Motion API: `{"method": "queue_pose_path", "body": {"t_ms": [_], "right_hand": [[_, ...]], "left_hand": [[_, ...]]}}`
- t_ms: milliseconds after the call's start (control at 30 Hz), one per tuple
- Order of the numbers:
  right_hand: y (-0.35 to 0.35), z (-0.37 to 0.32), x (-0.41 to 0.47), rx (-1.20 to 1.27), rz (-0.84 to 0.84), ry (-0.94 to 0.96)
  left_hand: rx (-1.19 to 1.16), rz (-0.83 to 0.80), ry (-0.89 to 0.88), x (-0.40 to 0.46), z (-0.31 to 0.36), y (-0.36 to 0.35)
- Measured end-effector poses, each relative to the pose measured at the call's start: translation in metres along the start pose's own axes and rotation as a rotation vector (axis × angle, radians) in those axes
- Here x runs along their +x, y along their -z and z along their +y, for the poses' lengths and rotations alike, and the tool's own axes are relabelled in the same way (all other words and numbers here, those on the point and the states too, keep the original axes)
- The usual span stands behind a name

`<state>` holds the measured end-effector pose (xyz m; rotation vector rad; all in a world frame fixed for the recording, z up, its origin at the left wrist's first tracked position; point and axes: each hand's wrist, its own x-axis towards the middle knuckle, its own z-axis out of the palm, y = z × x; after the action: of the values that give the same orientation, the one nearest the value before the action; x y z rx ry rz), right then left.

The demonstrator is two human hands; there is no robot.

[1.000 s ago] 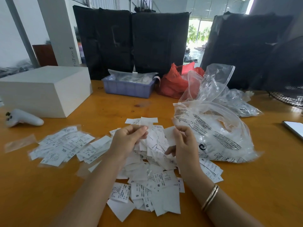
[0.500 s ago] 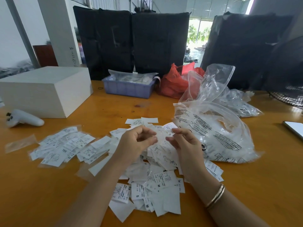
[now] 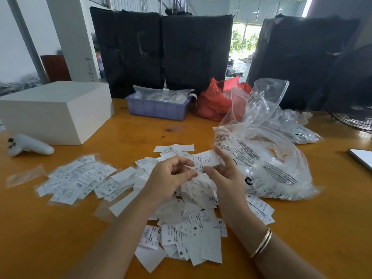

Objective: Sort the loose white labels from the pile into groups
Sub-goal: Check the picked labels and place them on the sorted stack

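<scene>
A loose pile of white printed labels (image 3: pixel 193 234) lies on the orange table in front of me. A spread group of labels (image 3: pixel 80 180), some marked XL, lies to the left. Above the pile my right hand (image 3: pixel 225 178) holds a small bunch of labels and lifts one label (image 3: pixel 207 160) between thumb and fingers. My left hand (image 3: pixel 171 176) is close beside it, fingers curled, pinching the edge of the same bunch.
A clear printed plastic bag (image 3: pixel 267 164) lies right of my hands. A white box (image 3: pixel 56 111) and a white controller (image 3: pixel 30 146) are at the left. A blue tray (image 3: pixel 159 107) and a red bag (image 3: pixel 213 101) stand behind. A phone (image 3: pixel 361 158) lies at the right edge.
Both hands have come closer together over the pile. The right hand has raised one label up out of the bunch.
</scene>
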<state>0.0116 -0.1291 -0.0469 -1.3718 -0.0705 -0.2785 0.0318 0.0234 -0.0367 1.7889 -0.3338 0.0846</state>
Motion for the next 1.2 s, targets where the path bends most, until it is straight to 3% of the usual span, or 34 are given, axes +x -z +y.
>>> {"method": "queue_pose_path", "body": {"t_ms": [567,833,1200], "right_hand": [[0.0071,-0.0001,0.0000,-0.199,-0.072,0.030],[0.0038,0.0002,0.0000,-0.613,-0.077,0.248],[0.0004,-0.0045,-0.0024,-0.265,0.054,0.201]], "left_hand": [[-0.010,0.074,-0.070,-0.0013,0.0037,0.0028],[0.116,-0.057,-0.011,-0.0002,-0.0003,0.0017],[0.074,-0.039,0.007,0.0018,-0.0034,-0.0020]]}}
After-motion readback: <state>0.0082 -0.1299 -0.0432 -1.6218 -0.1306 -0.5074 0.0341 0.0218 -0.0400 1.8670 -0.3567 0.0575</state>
